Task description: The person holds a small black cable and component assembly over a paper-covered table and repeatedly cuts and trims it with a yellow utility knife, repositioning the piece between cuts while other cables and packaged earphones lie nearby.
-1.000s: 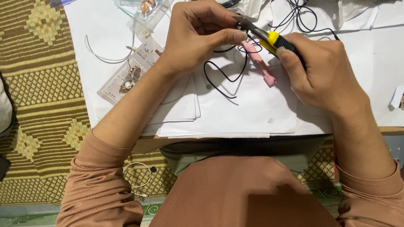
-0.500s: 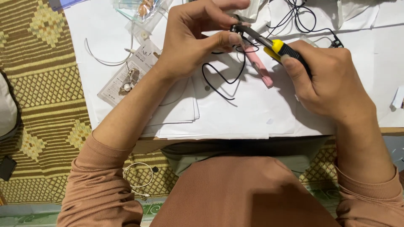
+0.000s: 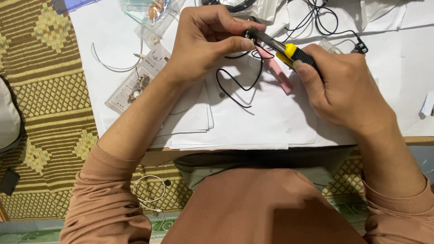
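Note:
My left hand (image 3: 203, 43) pinches a thin black wire (image 3: 239, 83) between thumb and fingers, and the wire loops down onto white paper. My right hand (image 3: 343, 86) grips pliers with yellow-and-black handles (image 3: 296, 54). The metal jaws of the pliers meet the wire right at my left fingertips. A pink flat tool (image 3: 278, 74) lies on the paper just under the pliers.
White paper sheets (image 3: 253, 126) cover a low table. A packaged earphone card (image 3: 135, 83) and a white cable (image 3: 110, 63) lie at left, more black cable (image 3: 325, 22) at the top. A patterned woven mat (image 3: 40, 104) covers the floor at left, and a white earphone (image 3: 149, 192) lies on the mat below the table edge.
Both hands and the pliers have stayed together at the wire, with only a slight shift; the wire loop hangs a little differently.

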